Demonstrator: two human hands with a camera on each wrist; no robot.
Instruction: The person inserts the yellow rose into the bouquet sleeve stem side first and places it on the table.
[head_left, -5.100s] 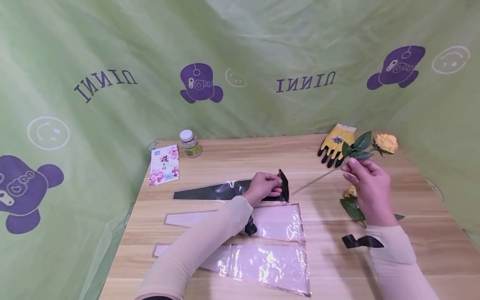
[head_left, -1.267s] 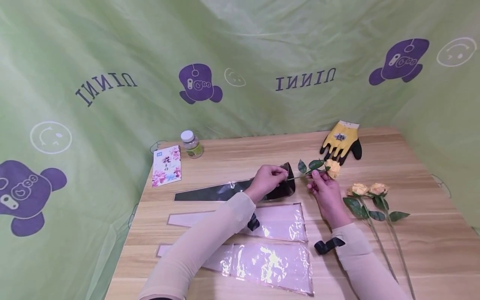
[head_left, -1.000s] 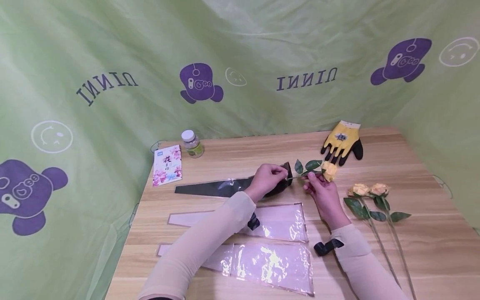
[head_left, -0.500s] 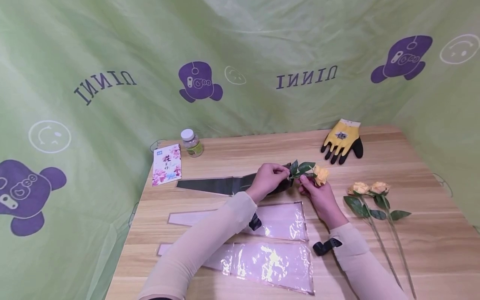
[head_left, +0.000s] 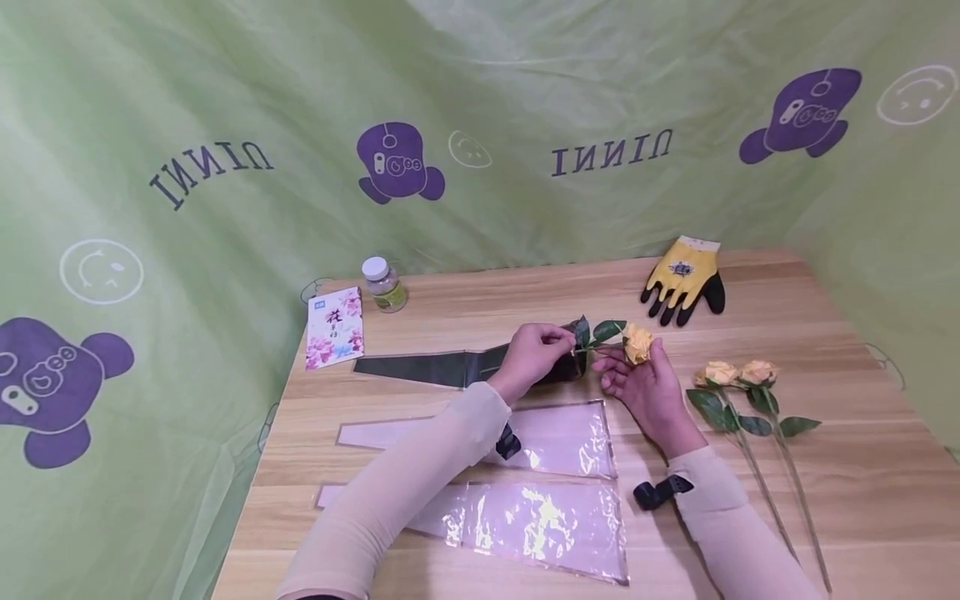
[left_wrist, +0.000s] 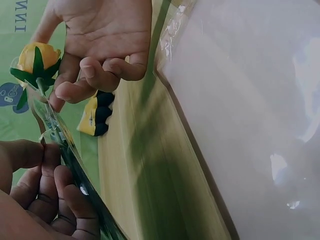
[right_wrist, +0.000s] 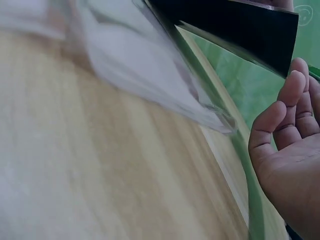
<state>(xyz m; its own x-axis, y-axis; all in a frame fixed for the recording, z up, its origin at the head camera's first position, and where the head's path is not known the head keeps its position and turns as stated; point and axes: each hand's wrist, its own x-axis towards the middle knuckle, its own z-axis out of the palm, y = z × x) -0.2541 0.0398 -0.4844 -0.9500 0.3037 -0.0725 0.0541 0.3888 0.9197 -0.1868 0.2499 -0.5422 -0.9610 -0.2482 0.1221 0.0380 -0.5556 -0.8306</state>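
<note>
A yellow artificial rose (head_left: 638,343) lies with its stem running into the mouth of a black-backed clear flower sleeve (head_left: 408,367); its green leaves (head_left: 606,331) show at that mouth. My left hand (head_left: 534,358) pinches the sleeve's edge between thumb and fingers. In the left wrist view the bloom (left_wrist: 37,60) stands out past the clear plastic. My right hand (head_left: 651,398) is turned palm up at the bloom, thumb on its right side, fingers loosely bent below the stem. The right wrist view shows these fingertips (right_wrist: 295,82) right by the sleeve's black edge.
Two more roses (head_left: 738,375) lie at the right. Two pale clear-fronted sleeves (head_left: 570,433) lie nearer me. A yellow-black glove (head_left: 684,279) sits at the back right; a white-capped jar (head_left: 385,285) and a floral card (head_left: 334,327) at the back left. A green curtain (head_left: 480,75) hangs behind.
The rose has moved left, its stem sliding into the sleeve until the leaves reach the mouth. My right hand has gone from pinching the stem to lying palm up around the bloom. Left hand keeps its pinch.
</note>
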